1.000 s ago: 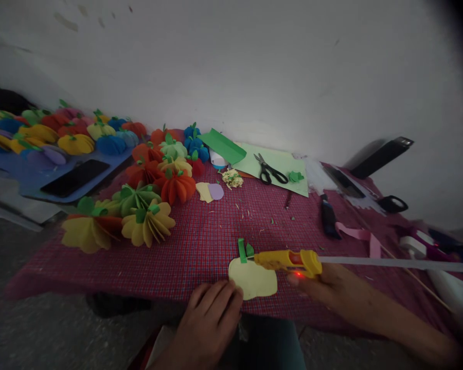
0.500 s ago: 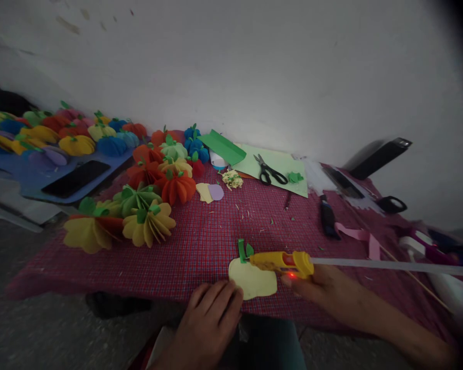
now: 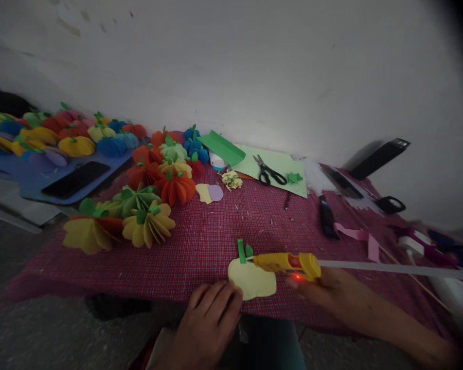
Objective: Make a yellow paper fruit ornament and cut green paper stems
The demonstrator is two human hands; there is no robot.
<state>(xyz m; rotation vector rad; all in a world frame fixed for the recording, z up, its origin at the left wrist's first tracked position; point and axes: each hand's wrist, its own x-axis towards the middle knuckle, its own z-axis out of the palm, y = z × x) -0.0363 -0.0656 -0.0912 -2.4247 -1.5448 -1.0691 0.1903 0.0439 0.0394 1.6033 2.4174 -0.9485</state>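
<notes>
A pale yellow paper pumpkin cutout [image 3: 254,282] lies flat near the table's front edge. A green paper stem strip [image 3: 241,251] and a small green leaf [image 3: 249,251] stand at its top edge. My left hand [image 3: 212,318] lies with its fingers stretched forward, the fingertips resting at the cutout's lower left edge. In my right hand [image 3: 324,288] is a yellow hot glue gun [image 3: 287,263] with a red light lit. Its nozzle points left, close to the base of the leaf and strip. A long clear glue stick [image 3: 389,266] sticks out of its back.
Several finished paper pumpkins [image 3: 177,186] stand at the left. Black scissors [image 3: 269,172] lie on light green paper [image 3: 250,159] at the back. A dark cutter-like tool [image 3: 327,218], pink ribbon [image 3: 372,246] and black tape roll [image 3: 390,204] sit to the right. A phone [image 3: 76,180] rests at left.
The glue gun has shifted slightly right, its nozzle backing a little away from the strip's base. My left hand and the cutout are practically still.
</notes>
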